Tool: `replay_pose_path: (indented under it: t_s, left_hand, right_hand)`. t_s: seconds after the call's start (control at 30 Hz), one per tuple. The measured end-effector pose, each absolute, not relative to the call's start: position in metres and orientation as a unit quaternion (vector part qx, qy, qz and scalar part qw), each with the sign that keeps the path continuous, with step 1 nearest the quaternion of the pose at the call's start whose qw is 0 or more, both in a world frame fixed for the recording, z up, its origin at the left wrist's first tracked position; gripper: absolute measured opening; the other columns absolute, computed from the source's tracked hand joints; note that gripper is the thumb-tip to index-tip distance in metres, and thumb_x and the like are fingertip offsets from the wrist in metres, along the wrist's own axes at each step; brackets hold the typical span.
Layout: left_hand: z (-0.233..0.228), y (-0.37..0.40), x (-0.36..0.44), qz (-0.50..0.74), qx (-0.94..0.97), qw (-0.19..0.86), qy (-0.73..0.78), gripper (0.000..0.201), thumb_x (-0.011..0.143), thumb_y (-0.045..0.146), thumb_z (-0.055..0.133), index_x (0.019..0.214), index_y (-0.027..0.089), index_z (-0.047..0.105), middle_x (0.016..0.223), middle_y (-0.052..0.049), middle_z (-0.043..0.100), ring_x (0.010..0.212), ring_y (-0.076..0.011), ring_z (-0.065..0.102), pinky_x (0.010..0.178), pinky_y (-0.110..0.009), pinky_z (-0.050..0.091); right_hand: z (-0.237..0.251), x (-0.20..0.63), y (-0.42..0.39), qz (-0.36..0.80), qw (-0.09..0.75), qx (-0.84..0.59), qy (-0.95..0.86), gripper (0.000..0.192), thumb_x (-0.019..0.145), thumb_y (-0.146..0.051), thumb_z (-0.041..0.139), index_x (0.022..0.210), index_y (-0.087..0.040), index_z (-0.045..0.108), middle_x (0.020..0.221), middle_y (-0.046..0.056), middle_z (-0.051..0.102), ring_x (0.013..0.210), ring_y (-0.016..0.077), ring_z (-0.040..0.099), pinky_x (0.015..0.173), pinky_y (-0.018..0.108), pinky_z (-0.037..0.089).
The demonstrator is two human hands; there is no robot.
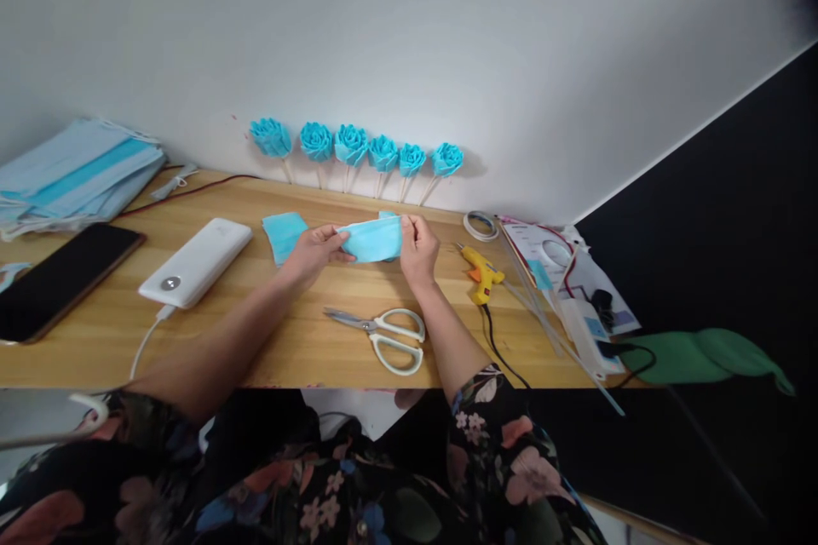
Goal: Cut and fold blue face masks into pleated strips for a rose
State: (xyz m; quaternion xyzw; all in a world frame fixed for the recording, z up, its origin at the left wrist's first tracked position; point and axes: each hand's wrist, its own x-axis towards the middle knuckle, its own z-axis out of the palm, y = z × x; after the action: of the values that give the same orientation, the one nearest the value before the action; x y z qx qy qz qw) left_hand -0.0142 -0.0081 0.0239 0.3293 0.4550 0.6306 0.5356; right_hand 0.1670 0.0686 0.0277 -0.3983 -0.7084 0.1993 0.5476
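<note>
A strip of light blue mask fabric is stretched between my two hands above the wooden table. My left hand pinches its left end between thumb and fingers. At the other end, my right hand is closed on the fabric, thumb on top. Another blue fabric piece lies flat beside my left hand. Part of a further blue piece shows behind the strip, mostly hidden. Nearer to me rest scissors with white handles, blades slightly apart. A yellow glue gun lies to the right of my right hand.
Several blue fabric roses on sticks lean against the wall. On the left are stacked face masks, a phone and a white power bank. Rightward are a tape roll, clear glue sticks and a power strip.
</note>
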Motion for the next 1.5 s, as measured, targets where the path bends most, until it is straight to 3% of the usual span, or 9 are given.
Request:
replay_pose_path:
  t_s: [0.23, 0.73, 1.13, 1.4, 1.5]
  left_hand:
    - [0.0208, -0.0051, -0.0137, 0.641, 0.303, 0.536, 0.458, 0.055, 0.044, 0.044, 0.096, 0.069, 0.012, 0.060, 0.068, 0.004, 0.059, 0.058, -0.0104, 0.063, 0.063, -0.028, 0.058]
    - [0.0237, -0.0076, -0.0144, 0.644, 0.325, 0.519, 0.458, 0.055, 0.049, 0.051, 0.093, 0.061, 0.014, 0.053, 0.060, 0.006, 0.050, 0.054, -0.0093, 0.060, 0.064, -0.028, 0.058]
    - [0.0238, -0.0089, -0.0140, 0.659, 0.318, 0.505, 0.458, 0.051, 0.052, 0.048, 0.092, 0.066, 0.014, 0.056, 0.062, 0.005, 0.053, 0.056, -0.0085, 0.057, 0.065, -0.028, 0.059]
    - [0.0263, -0.0076, -0.0190, 0.655, 0.296, 0.504, 0.478, 0.042, 0.064, 0.043, 0.087, 0.072, 0.017, 0.055, 0.056, 0.007, 0.047, 0.051, -0.0080, 0.049, 0.055, -0.024, 0.054]
    - [0.0261, -0.0063, -0.0222, 0.670, 0.294, 0.496, 0.468, 0.039, 0.068, 0.039, 0.085, 0.072, 0.017, 0.053, 0.056, 0.008, 0.045, 0.051, -0.0069, 0.048, 0.059, -0.025, 0.056]
  right_hand:
    - [0.0283, 0.1661, 0.0689, 0.201, 0.548, -0.401, -0.706, 0.036, 0.097, -0.047, 0.045, 0.077, -0.020, 0.057, 0.067, -0.002, 0.054, 0.062, 0.0120, 0.045, 0.065, 0.025, 0.037]
    - [0.0271, 0.1670, 0.0682, 0.186, 0.546, -0.402, -0.711, 0.034, 0.098, -0.046, 0.041, 0.079, -0.021, 0.055, 0.066, -0.002, 0.054, 0.062, 0.0134, 0.046, 0.065, 0.026, 0.037]
    - [0.0249, 0.1656, 0.0670, 0.201, 0.549, -0.407, -0.702, 0.038, 0.097, -0.050, 0.043, 0.082, -0.019, 0.060, 0.070, 0.000, 0.060, 0.064, 0.0138, 0.050, 0.066, 0.026, 0.041]
    - [0.0260, 0.1646, 0.0678, 0.257, 0.528, -0.373, -0.718, 0.037, 0.093, -0.050, 0.051, 0.100, -0.019, 0.069, 0.090, 0.005, 0.072, 0.076, 0.0173, 0.060, 0.075, 0.029, 0.047]
    - [0.0249, 0.1642, 0.0682, 0.271, 0.512, -0.364, -0.730, 0.037, 0.092, -0.050, 0.054, 0.099, -0.018, 0.070, 0.082, 0.003, 0.069, 0.070, 0.0159, 0.056, 0.070, 0.027, 0.045]
